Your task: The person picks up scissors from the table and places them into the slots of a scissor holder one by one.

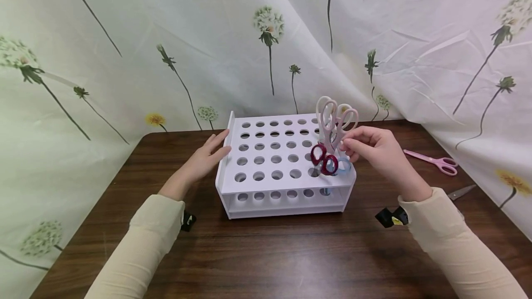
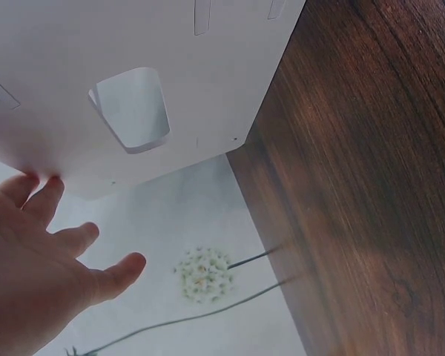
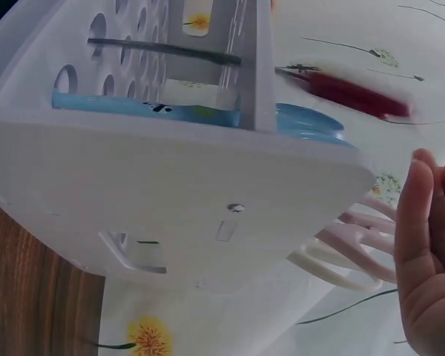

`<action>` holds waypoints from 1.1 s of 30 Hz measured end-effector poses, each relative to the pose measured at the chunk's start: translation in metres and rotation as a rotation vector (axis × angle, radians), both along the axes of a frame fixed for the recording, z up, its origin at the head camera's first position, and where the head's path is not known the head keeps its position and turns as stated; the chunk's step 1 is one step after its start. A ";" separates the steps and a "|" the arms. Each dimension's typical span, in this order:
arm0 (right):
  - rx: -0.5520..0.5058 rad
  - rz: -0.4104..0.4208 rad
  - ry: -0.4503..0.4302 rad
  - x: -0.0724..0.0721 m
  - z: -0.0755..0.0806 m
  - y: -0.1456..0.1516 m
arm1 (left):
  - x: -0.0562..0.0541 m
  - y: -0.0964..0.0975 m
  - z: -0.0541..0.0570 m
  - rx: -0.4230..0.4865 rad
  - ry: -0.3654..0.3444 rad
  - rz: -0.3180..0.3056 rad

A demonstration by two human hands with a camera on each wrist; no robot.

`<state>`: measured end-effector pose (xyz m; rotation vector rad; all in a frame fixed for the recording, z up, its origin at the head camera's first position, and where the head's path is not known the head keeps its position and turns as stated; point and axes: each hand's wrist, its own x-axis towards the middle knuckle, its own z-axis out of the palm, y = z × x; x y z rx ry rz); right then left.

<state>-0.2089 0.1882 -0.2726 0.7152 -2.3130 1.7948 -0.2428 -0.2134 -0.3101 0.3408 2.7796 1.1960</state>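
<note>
A white rack (image 1: 277, 166) with rows of round holes stands on the table. My left hand (image 1: 202, 157) rests its fingertips against the rack's left side panel, fingers spread; the left wrist view shows this hand (image 2: 52, 259) beside the panel. Scissors stand in the right-hand holes: red-handled scissors (image 1: 319, 152) leaning at the front, blue-handled scissors (image 1: 344, 165) beside them, and pale pink scissors (image 1: 328, 126) with white ones behind. My right hand (image 1: 376, 149) is just right of these handles, fingers loosely bent. In the right wrist view its fingertips (image 3: 421, 167) are apart from the red scissors (image 3: 356, 93), which look blurred.
Pink scissors (image 1: 436, 161) lie on the brown wooden table (image 1: 291, 253) to the right. Another pair's metal blades (image 1: 461, 192) show beyond my right sleeve, their handles hidden. A white cloth (image 1: 224, 36) with dandelion prints hangs behind the table.
</note>
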 end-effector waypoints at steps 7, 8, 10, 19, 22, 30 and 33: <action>-0.010 0.031 0.000 0.000 -0.001 -0.001 | 0.000 -0.001 -0.001 -0.005 -0.005 0.004; -0.005 0.032 0.003 0.000 -0.001 -0.001 | 0.000 -0.001 -0.001 -0.005 -0.008 0.004; -0.002 0.031 0.003 0.000 -0.002 -0.001 | 0.000 -0.001 -0.001 -0.004 -0.011 0.002; 0.004 0.039 -0.002 -0.001 -0.003 0.002 | -0.001 -0.002 0.000 -0.006 0.005 -0.004; 0.003 0.034 -0.008 -0.001 -0.003 0.005 | -0.002 -0.002 0.000 -0.004 0.002 -0.006; -0.037 0.040 0.001 -0.003 -0.004 0.011 | -0.002 -0.002 -0.001 0.001 -0.002 0.002; -0.047 0.034 -0.001 -0.004 -0.003 0.014 | -0.002 -0.002 0.000 -0.004 0.002 0.000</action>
